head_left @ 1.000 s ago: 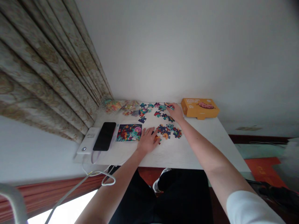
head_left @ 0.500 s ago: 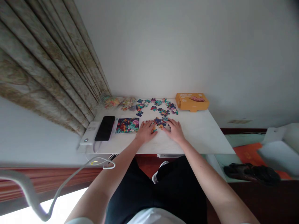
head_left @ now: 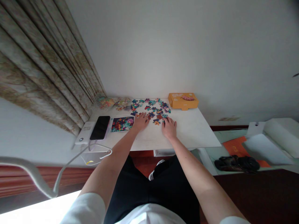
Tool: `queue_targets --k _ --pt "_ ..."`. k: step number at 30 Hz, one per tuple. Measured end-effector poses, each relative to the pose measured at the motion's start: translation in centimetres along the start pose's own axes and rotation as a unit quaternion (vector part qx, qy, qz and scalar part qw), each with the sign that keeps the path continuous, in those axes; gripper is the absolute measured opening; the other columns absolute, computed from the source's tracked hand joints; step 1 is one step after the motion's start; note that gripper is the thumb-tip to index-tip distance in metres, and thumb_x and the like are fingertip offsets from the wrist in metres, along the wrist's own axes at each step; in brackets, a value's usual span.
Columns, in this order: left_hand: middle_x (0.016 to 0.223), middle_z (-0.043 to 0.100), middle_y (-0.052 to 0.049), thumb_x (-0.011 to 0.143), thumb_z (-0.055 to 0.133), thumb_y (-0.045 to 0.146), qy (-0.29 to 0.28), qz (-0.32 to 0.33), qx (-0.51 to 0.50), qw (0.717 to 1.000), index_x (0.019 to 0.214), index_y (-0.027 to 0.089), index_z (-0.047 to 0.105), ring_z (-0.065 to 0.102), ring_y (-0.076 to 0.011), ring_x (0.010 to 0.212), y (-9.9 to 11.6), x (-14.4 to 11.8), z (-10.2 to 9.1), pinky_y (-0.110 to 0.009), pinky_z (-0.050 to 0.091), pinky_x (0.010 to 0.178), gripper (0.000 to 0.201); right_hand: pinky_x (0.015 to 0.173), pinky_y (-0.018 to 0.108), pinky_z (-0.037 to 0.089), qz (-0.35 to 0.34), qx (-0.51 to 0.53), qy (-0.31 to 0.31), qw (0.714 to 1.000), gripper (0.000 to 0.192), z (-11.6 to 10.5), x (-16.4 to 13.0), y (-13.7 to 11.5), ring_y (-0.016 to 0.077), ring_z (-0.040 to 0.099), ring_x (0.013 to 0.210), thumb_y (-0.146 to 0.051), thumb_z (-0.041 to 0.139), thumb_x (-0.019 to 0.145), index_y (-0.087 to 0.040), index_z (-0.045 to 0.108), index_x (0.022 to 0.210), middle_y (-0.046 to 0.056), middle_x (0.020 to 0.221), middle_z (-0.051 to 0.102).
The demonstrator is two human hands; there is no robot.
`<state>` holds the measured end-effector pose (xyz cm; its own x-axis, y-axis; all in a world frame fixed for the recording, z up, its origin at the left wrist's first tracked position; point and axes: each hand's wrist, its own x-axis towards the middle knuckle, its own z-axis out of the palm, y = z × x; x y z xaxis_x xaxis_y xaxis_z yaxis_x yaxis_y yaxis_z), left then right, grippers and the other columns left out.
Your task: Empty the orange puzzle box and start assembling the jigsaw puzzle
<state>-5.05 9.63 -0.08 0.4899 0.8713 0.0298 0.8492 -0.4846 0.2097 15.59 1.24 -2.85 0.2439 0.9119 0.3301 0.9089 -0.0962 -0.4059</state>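
My left hand (head_left: 140,122) lies palm down over the left side of the loose jigsaw pieces (head_left: 159,116), its fingers stretched forward and spread, touching some of them. To its right, my right hand (head_left: 169,128) rests on the table with bent fingers. A small dark puzzle piece (head_left: 163,121) shows between its thumb and index finger. An orange and navy piece (head_left: 156,122) lies between the two hands. More pieces lie scattered beyond them toward the wall. A printed picture card (head_left: 122,124) is left of my left hand.
A yellow box (head_left: 183,101) stands at the back right of the white table (head_left: 193,133). Clear bags of pieces (head_left: 122,103) lie at the back left. A black phone (head_left: 100,128) and a white box (head_left: 85,133) are at the left edge, near a white cable (head_left: 61,174).
My hands have moved apart and off the middle pieces, which now show between them. The right hand's fingers have drawn in. The camera view has shifted slightly.
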Motion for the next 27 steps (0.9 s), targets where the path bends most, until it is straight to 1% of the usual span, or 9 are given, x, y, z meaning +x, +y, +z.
queue_targets --k 3,5,7,9,11,14,17,21,27 --pt "0.163 0.047 -0.013 0.107 0.041 0.041 0.028 0.008 -0.01 1.0 0.154 0.026 0.05 0.039 -0.03 0.154 0.2 1.2 -0.2 -0.063 0.016 0.129 0.05 0.117 0.068 0.029 -0.025 0.01 0.003 1.0 0.035 -0.6 0.0 -0.2 0.0352 0.05 0.137 -0.029 0.045 0.103 -0.023 0.067 0.129 0.017 0.147 0.06" --pt "0.161 0.049 -0.014 0.106 0.045 0.041 0.042 0.007 -0.024 0.999 0.153 0.025 0.05 0.043 -0.0303 0.151 0.8 2.0 -0.2 -0.062 0.018 0.129 0.05 0.12 0.064 0.028 -0.091 0.02 -0.014 0.996 0.033 -1.2 -0.1 -0.4 0.0338 0.051 0.137 -0.034 0.051 0.102 -0.023 0.069 0.127 0.016 0.143 0.063" --pt "0.158 0.053 -0.014 0.104 0.049 0.039 0.034 0.001 -0.039 0.999 0.151 0.026 0.051 0.047 -0.0299 0.148 1.3 2.8 -0.3 -0.062 0.018 0.128 0.048 0.122 0.059 0.028 -0.159 0.03 -0.041 0.986 0.032 -1.8 -0.2 -0.7 0.0319 0.053 0.136 -0.036 0.055 0.1 -0.024 0.07 0.125 0.013 0.141 0.065" --pt "0.153 0.058 -0.013 0.102 0.054 0.035 0.015 -0.009 -0.051 0.999 0.146 0.027 0.055 0.05 -0.0296 0.145 1.7 3.6 -0.4 -0.063 0.018 0.127 0.045 0.122 0.058 0.028 -0.185 0.031 -0.066 0.98 0.031 -2.1 -0.2 -0.9 0.0315 0.052 0.138 -0.034 0.057 0.099 -0.025 0.07 0.125 0.012 0.143 0.065" --pt "0.148 0.062 -0.012 0.1 0.058 0.035 0.004 -0.022 -0.055 0.998 0.14 0.027 0.06 0.052 -0.0304 0.142 1.9 4.2 -0.5 -0.062 0.02 0.126 0.041 0.122 0.061 0.026 -0.179 0.028 -0.087 0.98 0.034 -2.2 -0.2 -1.0 0.0326 0.05 0.141 -0.031 0.056 0.098 -0.025 0.068 0.13 0.011 0.147 0.064" --pt "0.143 0.064 -0.012 0.097 0.062 0.037 0.007 -0.036 -0.052 0.998 0.131 0.026 0.065 0.055 -0.0315 0.137 1.8 4.8 -0.7 -0.058 0.025 0.124 0.036 0.123 0.065 0.023 -0.166 0.03 -0.115 0.979 0.044 -1.9 0.0 -0.9 0.0337 0.047 0.144 -0.027 0.055 0.097 -0.025 0.06 0.141 0.011 0.15 0.062" --pt "0.134 0.069 -0.01 0.093 0.065 0.036 0.013 -0.035 -0.045 0.998 0.124 0.026 0.068 0.058 -0.031 0.132 1.6 5.1 -0.9 -0.053 0.026 0.124 0.033 0.123 0.067 0.02 -0.161 0.036 -0.127 0.978 0.049 -1.7 0.1 -0.7 0.0339 0.046 0.145 -0.026 0.053 0.097 -0.024 0.056 0.145 0.011 0.149 0.062" --pt "0.127 0.072 -0.009 0.089 0.067 0.034 0.025 -0.037 -0.05 0.998 0.122 0.025 0.067 0.06 -0.0299 0.13 1.6 5.0 -1.0 -0.052 0.024 0.125 0.034 0.123 0.066 0.02 -0.164 0.042 -0.123 0.978 0.044 -1.6 0.2 -0.6 0.0335 0.049 0.141 -0.027 0.052 0.098 -0.024 0.059 0.141 0.012 0.145 0.065" --pt "0.118 0.077 -0.003 0.089 0.067 0.033 0.029 -0.066 -0.101 0.992 0.118 0.027 0.068 0.066 -0.0264 0.123 1.6 4.8 -1.4 -0.052 0.021 0.128 0.029 0.122 0.061 0.024 -0.157 0.048 -0.099 0.982 0.037 -1.7 0.2 -0.6 0.0326 0.054 0.133 -0.029 0.054 0.096 -0.024 0.065 0.131 0.014 0.134 0.068"
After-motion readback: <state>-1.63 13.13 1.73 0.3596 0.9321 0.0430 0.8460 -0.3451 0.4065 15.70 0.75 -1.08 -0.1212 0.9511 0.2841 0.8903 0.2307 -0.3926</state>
